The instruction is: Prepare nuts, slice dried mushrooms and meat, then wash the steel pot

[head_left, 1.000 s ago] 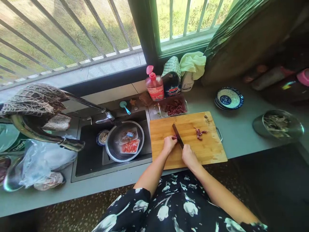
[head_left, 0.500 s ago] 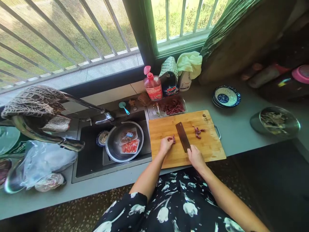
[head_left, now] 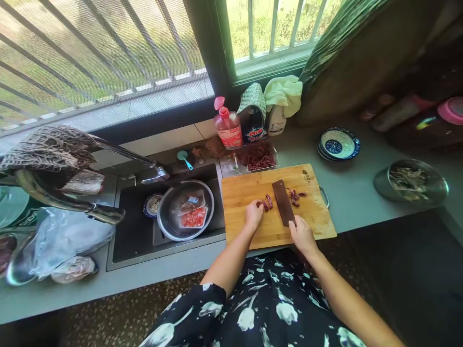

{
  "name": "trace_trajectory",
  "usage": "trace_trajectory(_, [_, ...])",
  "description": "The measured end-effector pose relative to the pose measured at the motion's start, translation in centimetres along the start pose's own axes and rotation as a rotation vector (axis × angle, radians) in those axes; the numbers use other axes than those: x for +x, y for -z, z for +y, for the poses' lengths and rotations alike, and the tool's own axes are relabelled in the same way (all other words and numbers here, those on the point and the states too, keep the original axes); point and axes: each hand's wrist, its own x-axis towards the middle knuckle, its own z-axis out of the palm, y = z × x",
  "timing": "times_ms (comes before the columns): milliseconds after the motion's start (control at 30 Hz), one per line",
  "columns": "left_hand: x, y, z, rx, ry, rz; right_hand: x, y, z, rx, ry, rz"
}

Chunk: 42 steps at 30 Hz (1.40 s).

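My right hand [head_left: 303, 235] is wrapped round the handle of a cleaver [head_left: 284, 202], whose broad dark blade lies across the wooden cutting board [head_left: 238, 185]. On the left side of the blade, my left hand [head_left: 254, 214] has its fingers closed on some dark red meat strips [head_left: 268, 202]. A small pile of cut meat [head_left: 297, 196] sits just right of the blade. Behind the board, more dark red strips fill part of a clear plastic tray [head_left: 237, 159].
Left of the board, a metal basin [head_left: 161, 224] with packaged food stands in the sink [head_left: 126, 241] under a faucet [head_left: 108, 214]. A pink pump bottle [head_left: 228, 131] stands behind. Stacked bowls [head_left: 339, 143] and a metal pot [head_left: 387, 185] are on the right.
The cleaver has moved right, close to the cut pile. My left hand has shifted slightly right and up with the meat strips, which now show more beyond the fingers.
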Motion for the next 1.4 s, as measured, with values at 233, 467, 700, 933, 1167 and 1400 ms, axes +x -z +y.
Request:
trace_trajectory(233, [-0.6, 0.4, -0.6, 0.201, -0.043, -0.066, -0.6, -1.1, -0.4, 0.016, 0.045, -0.072])
trace_trajectory(467, [-0.3, 0.4, 0.4, 0.11, -0.157, 0.081, -0.4, -0.7, 0.4, 0.034, 0.01, -0.088])
trace_trajectory(700, [3.2, 0.4, 2.6, 0.325, -0.211, -0.066, -0.4, 0.4, 0.6, 0.115, -0.054, -0.042])
trace_trajectory(933, [3.9, -0.1, 2.8, 0.334, -0.269, -0.073, -0.7, 1.0, 0.8, 0.644, -0.435, -0.23])
trace_trajectory(1167, [2.8, -0.3, 3.3, -0.464, 0.181, -0.276, -0.8, 2.5, 1.2, 1.138, -0.587, -0.36])
trace_trajectory(1400, [1.8, 1.2, 2.6, -1.069, 0.383, -0.57, -0.7, 3.6, 0.0, 1.139, -0.572, -0.43])
